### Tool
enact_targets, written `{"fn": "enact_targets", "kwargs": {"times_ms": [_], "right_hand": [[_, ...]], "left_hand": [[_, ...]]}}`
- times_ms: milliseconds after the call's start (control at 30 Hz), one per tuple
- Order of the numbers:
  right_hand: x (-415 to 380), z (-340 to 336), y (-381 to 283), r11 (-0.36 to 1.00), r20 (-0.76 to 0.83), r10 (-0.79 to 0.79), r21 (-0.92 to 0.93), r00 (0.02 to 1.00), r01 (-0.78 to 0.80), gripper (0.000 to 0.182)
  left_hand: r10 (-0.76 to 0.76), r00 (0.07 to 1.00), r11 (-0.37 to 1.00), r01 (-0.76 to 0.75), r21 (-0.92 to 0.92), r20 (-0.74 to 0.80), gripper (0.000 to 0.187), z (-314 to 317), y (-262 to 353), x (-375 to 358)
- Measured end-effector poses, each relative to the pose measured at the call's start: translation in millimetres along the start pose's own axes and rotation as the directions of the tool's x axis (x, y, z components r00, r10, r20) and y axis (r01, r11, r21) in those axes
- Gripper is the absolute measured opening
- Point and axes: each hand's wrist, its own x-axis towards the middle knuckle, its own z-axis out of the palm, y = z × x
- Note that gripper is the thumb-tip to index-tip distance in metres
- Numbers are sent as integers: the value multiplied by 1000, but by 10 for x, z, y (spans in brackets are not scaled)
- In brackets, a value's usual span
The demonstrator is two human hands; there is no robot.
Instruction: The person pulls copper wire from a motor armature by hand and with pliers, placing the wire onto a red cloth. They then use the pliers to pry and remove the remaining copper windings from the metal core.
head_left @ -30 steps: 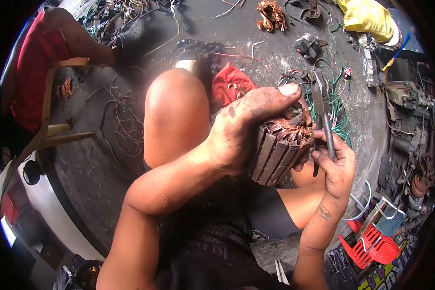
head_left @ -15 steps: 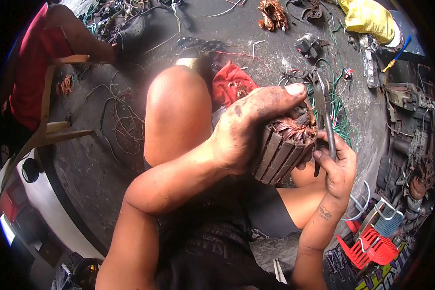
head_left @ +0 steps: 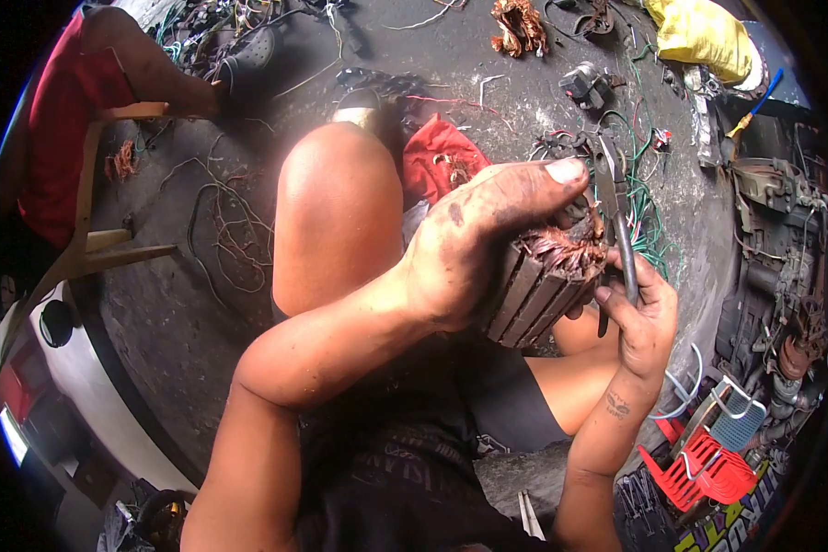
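Note:
My left hand (head_left: 474, 225) is wrapped around a motor armature (head_left: 535, 296), thumb stretched over its upper end. The armature has a dark slotted iron core, with frayed copper windings (head_left: 569, 250) showing at the end turned to the upper right. Beside it, my right hand (head_left: 649, 317) grips the dark handles of a pair of pliers (head_left: 626, 253), jaws pointing up and away from me. The plier head lies just right of the copper end and overlaps the floor clutter in this view. My left fingers are mostly hidden behind the core.
Beyond my hands lie a red cloth (head_left: 442, 152), green wires (head_left: 649, 221), a bundle of copper strands (head_left: 519, 28) and a small dark motor part (head_left: 586, 85). Engine parts (head_left: 777, 248) line the right side. Another person's leg (head_left: 147, 55) and a wooden chair (head_left: 92, 202) are at left.
My left hand and the armature have tilted slightly, the thumb tip shifting a little to the right. My right hand keeps its hold on the pliers in nearly the same place.

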Motion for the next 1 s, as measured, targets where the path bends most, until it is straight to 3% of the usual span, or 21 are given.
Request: {"fn": "enact_targets", "kwargs": {"times_ms": [333,667,733,867,1000], "right_hand": [[0,18,-6,999,-4,-3,38,1000,3,39],[1,19,-11,999,5,12,52,1000,-12,40],[9,26,-14,999,9,-3,51,1000,2,39],[21,47,-14,999,34,-29,29,999,28,39],[16,50,-19,998,46,-54,12,997,54,38]], "left_hand": [[23,994,972,-47,231,105,49,-55,14,11],[20,993,985,-39,166,113,49,-48,-1,11],[22,994,966,-50,255,111,50,-81,-7,20],[75,995,961,-91,263,70,50,-71,-62,9],[28,984,981,-60,186,174,54,-96,-37,42]]}}
